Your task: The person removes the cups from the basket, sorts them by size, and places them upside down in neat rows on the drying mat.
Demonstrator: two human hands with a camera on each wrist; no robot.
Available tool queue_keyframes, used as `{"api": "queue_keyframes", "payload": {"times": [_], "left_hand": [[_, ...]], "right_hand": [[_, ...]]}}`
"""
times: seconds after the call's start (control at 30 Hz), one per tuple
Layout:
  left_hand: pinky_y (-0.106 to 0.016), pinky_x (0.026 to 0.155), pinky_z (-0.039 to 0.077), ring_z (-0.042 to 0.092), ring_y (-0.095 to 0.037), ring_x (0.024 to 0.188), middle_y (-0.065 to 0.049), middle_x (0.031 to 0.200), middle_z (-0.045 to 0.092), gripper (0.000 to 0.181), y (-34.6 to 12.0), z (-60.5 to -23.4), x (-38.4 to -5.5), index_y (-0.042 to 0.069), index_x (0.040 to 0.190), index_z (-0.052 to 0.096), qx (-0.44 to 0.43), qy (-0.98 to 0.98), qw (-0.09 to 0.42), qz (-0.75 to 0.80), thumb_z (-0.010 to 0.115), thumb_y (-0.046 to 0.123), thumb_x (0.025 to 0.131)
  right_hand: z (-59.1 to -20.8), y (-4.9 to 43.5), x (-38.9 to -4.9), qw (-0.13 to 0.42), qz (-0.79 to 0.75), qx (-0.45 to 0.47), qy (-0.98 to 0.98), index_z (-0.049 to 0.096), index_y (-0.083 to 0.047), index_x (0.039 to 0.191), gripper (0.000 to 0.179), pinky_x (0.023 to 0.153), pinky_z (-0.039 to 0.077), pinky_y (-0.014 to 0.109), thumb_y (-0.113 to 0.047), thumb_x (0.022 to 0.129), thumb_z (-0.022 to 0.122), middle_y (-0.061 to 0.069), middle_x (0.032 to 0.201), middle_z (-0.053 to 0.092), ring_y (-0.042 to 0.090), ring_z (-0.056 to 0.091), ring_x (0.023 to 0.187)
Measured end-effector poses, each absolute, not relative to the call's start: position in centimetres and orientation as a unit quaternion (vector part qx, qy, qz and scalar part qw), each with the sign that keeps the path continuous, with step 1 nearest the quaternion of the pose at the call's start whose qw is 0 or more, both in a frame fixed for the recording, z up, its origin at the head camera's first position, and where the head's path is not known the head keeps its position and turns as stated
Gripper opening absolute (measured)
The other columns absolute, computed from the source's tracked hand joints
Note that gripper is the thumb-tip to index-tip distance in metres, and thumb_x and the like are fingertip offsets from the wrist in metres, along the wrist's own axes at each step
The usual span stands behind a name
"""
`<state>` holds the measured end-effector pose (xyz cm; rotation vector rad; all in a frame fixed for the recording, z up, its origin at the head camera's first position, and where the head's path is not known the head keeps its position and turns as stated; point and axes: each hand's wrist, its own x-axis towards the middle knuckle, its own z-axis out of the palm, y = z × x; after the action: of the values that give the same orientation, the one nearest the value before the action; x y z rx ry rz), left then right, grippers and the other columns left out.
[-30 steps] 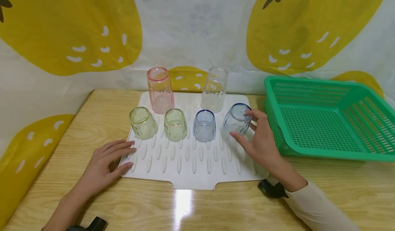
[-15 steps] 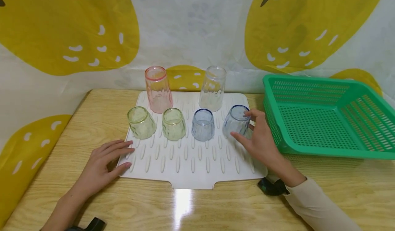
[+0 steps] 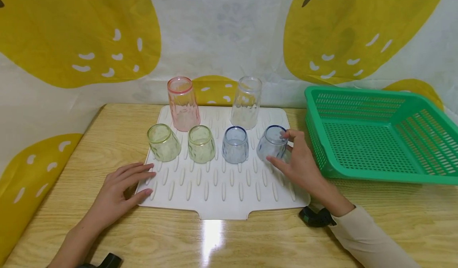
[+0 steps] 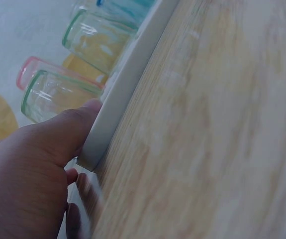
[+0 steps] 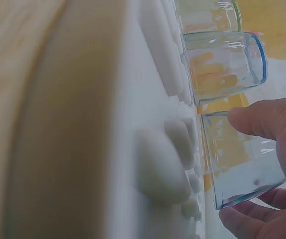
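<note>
My right hand (image 3: pixel 300 164) holds a short blue-rimmed glass (image 3: pixel 270 146) at the mat's right side, thumb on the near side and fingers round the right; the right wrist view shows thumb (image 5: pixel 254 119) and fingers on opposite sides of it. Left of it stand another blue glass (image 3: pixel 235 146) and two green glasses (image 3: pixel 202 145) (image 3: pixel 164 144). Behind are a tall pink glass (image 3: pixel 184 109) and a tall clear glass (image 3: pixel 246 107). My left hand (image 3: pixel 119 186) rests with relaxed fingers at the left edge of the white ridged draining mat (image 3: pixel 223 210).
A green plastic basket (image 3: pixel 365 176) stands right of the mat, close to my right hand. The wooden table (image 3: pixel 161 236) extends round the mat. A cloth with yellow patterns (image 3: pixel 222 33) hangs behind the table.
The blue-rimmed glass in my right hand has come down slightly onto the mat, and the hand has shifted a little left with it. My left hand has stayed at the mat's edge.
</note>
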<state>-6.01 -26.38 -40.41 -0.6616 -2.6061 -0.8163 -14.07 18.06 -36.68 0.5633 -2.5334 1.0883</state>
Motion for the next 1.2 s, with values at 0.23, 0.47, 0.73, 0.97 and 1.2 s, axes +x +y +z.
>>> {"api": "queue_keyframes", "payload": {"times": [0.23,0.47,0.73,0.97,1.2], "left_hand": [[-0.049,0.087,0.03,0.044,-0.026,0.123,-0.002,0.129,0.059,0.048,-26.36,-40.33,-6.03,0.018,0.117,0.069,-0.233,-0.915,0.166,-0.284,0.083,0.013,0.071],[-0.049,0.087,0.03,0.044,-0.026,0.123,-0.002,0.129,0.059,0.048,-26.4,-40.3,-6.05,0.018,0.117,0.069,-0.235,-0.915,0.167,-0.281,0.083,0.013,0.072],[-0.049,0.088,0.029,0.044,-0.027,0.124,-0.002,0.13,0.059,0.048,-26.27,-40.27,-5.99,0.018,0.118,0.069,-0.235,-0.915,0.166,-0.282,0.082,0.012,0.072],[-0.049,0.088,0.029,0.044,-0.027,0.124,-0.003,0.13,0.059,0.048,-26.27,-40.32,-5.99,0.018,0.118,0.069,-0.233,-0.916,0.166,-0.28,0.082,0.012,0.072],[-0.048,0.088,0.029,0.043,-0.026,0.125,-0.002,0.131,0.059,0.048,-26.31,-40.31,-5.99,0.019,0.118,0.069,-0.232,-0.917,0.166,-0.278,0.082,0.013,0.073]], "right_hand": [[-36.92,17.99,-14.03,0.151,0.387,0.202,-0.887,0.031,0.004,0.116,0.071,0.091,0.047,0.05,0.003,0.068,0.084,0.027,0.122,0.042,0.042,0.047,0.118],[-36.96,17.91,-14.01,0.153,0.388,0.204,-0.886,0.032,0.003,0.115,0.071,0.092,0.047,0.047,0.002,0.068,0.085,0.026,0.124,0.043,0.042,0.048,0.118],[-37.06,17.88,-14.0,0.145,0.392,0.203,-0.886,0.032,0.002,0.116,0.07,0.09,0.048,0.045,0.001,0.069,0.085,0.023,0.123,0.043,0.041,0.049,0.117],[-37.17,17.87,-14.02,0.144,0.388,0.206,-0.887,0.033,0.002,0.116,0.071,0.09,0.048,0.046,0.001,0.068,0.085,0.024,0.122,0.042,0.042,0.05,0.116],[-37.23,17.92,-14.06,0.142,0.388,0.208,-0.886,0.032,0.002,0.117,0.071,0.091,0.048,0.047,0.002,0.069,0.084,0.024,0.122,0.042,0.041,0.049,0.116]]}}
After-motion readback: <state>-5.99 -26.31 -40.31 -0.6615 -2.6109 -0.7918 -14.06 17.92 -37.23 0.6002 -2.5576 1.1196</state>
